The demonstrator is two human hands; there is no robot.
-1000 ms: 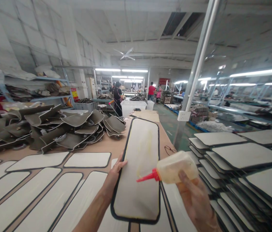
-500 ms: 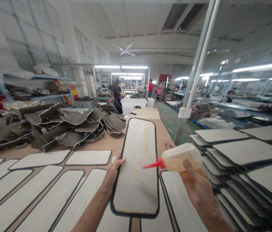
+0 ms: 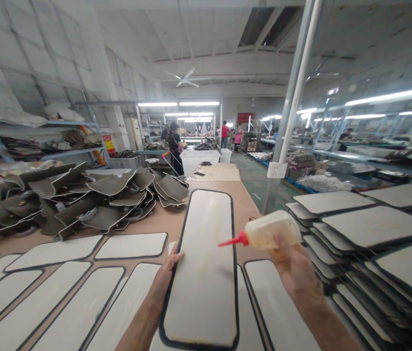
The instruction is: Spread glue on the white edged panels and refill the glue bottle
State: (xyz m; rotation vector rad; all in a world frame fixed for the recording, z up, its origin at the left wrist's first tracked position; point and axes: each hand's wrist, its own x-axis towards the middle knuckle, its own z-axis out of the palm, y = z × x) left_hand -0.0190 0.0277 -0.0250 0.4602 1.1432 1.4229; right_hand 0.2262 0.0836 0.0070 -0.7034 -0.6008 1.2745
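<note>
My left hand (image 3: 171,265) grips the left edge of a long white panel (image 3: 206,273) with rounded corners and a dark rim, tilted up in front of me. Faint yellowish streaks run over its face and along its edge. In my right hand (image 3: 293,265) is a translucent squeeze bottle (image 3: 269,231), held on its side, with yellowish liquid inside. Its red pointed nozzle (image 3: 233,240) reaches left over the panel's right part. Whether the tip touches the surface I cannot tell. Part of the bottle is covered by my fingers.
Similar dark-rimmed panels (image 3: 63,302) lie in rows across the brown table (image 3: 242,195). Stacked panels (image 3: 377,226) stand on the right. Dark olive pieces with pale edges (image 3: 118,195) are heaped at the left back. A metal post (image 3: 286,122) rises beyond the table; a person (image 3: 174,146) stands farther off.
The panel sits slightly lower and further left in view, along with my left hand. The bottle has shifted a little up and left. The whole view has turned slightly.
</note>
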